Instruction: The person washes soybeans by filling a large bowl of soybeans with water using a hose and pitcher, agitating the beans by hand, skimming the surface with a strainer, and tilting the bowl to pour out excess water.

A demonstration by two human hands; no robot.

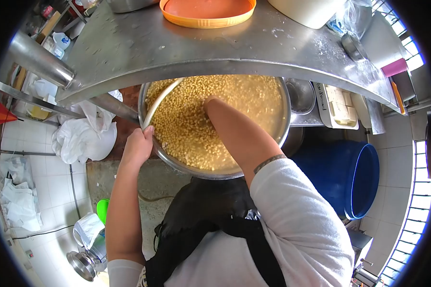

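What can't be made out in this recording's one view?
All in the head view:
- Right hand: fingers hidden, sunk among the yellow kernels.
- Kernels' kind: too small to tell.
- Basin: far rim hidden by the steel table.
- Hose: upper end out of sight at the table's edge.
- White tub: cut off by the top edge.

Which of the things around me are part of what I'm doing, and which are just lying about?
In use:
- Basin
- Yellow kernels, your right hand sunk among them
- Pale hose, in your left hand

Apparently just lying about:
- Orange tray
- Blue barrel
- White plastic bags
- Small metal bowl
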